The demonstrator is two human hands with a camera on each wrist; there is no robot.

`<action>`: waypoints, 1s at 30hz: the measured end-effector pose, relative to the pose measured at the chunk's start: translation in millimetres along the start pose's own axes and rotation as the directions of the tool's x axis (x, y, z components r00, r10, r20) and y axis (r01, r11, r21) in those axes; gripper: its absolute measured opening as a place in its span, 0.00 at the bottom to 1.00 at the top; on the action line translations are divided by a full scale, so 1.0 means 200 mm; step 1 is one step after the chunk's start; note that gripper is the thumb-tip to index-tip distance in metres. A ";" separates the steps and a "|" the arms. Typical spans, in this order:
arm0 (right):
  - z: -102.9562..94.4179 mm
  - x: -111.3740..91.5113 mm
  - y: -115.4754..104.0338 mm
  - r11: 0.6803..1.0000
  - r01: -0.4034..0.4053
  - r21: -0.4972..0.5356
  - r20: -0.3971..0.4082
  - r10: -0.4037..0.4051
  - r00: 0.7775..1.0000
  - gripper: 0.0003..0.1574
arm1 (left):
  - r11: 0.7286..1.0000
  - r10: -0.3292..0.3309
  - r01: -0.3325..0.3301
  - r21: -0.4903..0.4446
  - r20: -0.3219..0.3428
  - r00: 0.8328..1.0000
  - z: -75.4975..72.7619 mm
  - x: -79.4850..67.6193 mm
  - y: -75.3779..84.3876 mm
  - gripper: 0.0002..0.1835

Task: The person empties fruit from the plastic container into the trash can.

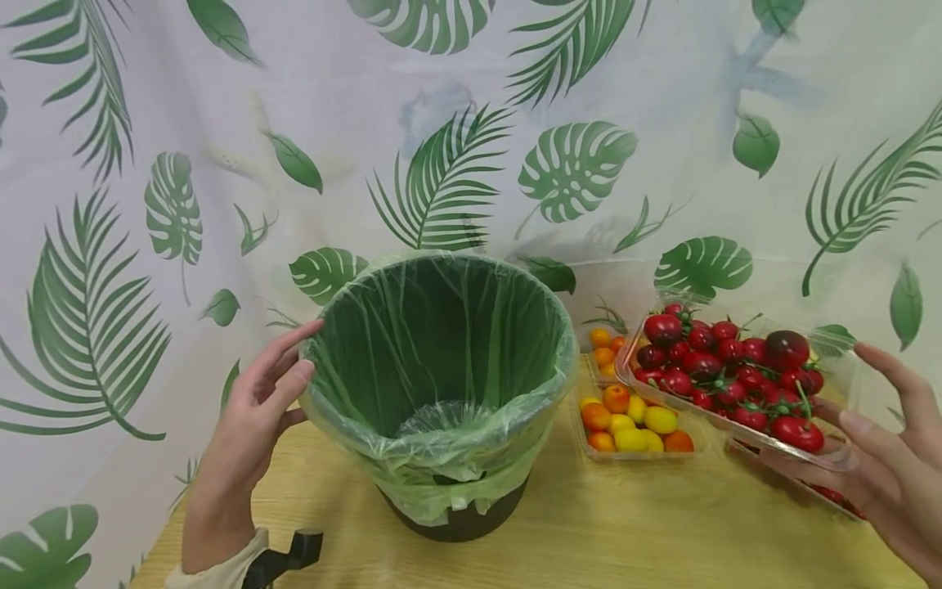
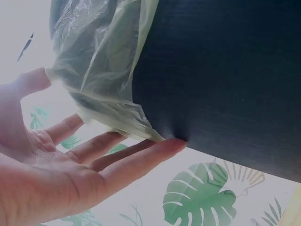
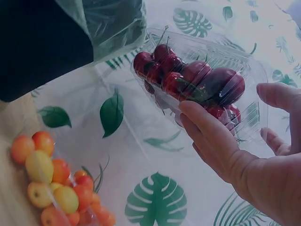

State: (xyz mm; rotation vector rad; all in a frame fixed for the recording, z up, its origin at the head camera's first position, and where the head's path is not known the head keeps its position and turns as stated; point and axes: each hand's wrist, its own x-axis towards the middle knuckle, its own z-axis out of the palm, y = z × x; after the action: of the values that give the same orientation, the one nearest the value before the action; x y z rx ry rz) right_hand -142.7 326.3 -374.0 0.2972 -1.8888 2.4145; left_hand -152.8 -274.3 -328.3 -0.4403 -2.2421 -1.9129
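A dark bin (image 1: 471, 523) lined with a pale green plastic bag (image 1: 441, 454) stands upright on the table. My left hand (image 1: 253, 409) is at the bin's left side; in the left wrist view its fairly straight fingers (image 2: 141, 162) touch the bag and the dark wall. My right hand (image 1: 894, 450) holds up a clear plastic box (image 1: 633, 356) of dark red cherries (image 1: 728, 368), tilted towards the bin's right side. In the right wrist view the thumb and fingers (image 3: 207, 127) span the box's end.
Behind and under the raised box, clear trays (image 1: 640, 451) of orange and yellow small tomatoes (image 1: 629, 425) sit right of the bin. Another clear box (image 1: 832, 495) with red contents lies partly hidden below my right hand. A leaf-printed cloth (image 1: 456, 164) hangs behind the wooden table (image 1: 625, 532).
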 end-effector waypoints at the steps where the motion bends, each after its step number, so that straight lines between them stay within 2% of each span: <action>1: 0.01 0.01 -0.01 1.000 0.013 0.009 0.015 -0.013 1.000 0.44 | 1.000 0.000 0.000 -0.001 0.004 1.000 0.00 0.00 0.00 0.25; 7: 0.07 0.08 -0.06 0.993 0.075 0.095 0.096 -0.084 0.992 0.41 | 1.000 0.012 -0.012 -0.007 0.018 1.000 0.00 0.00 -0.01 0.25; 13: 0.18 0.17 -0.14 0.997 0.070 0.026 0.133 -0.073 0.989 0.42 | 1.000 0.011 -0.011 -0.010 0.014 1.000 -0.01 0.00 -0.01 0.25; 22: 0.32 0.25 -0.24 0.995 0.066 0.069 0.147 -0.076 0.986 0.44 | 1.000 0.013 -0.013 -0.001 0.020 1.000 -0.02 0.00 -0.01 0.25; 30: 0.43 0.31 -0.29 0.993 0.112 0.044 0.177 -0.118 0.977 0.45 | 1.000 0.020 -0.019 -0.019 0.034 0.999 -0.01 0.00 -0.01 0.25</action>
State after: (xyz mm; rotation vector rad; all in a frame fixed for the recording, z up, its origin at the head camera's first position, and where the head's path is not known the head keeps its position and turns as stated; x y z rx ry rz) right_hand -185.0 253.9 -288.0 0.6284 -1.8422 2.4170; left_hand -154.3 -276.5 -329.6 -0.4993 -2.2338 -1.9326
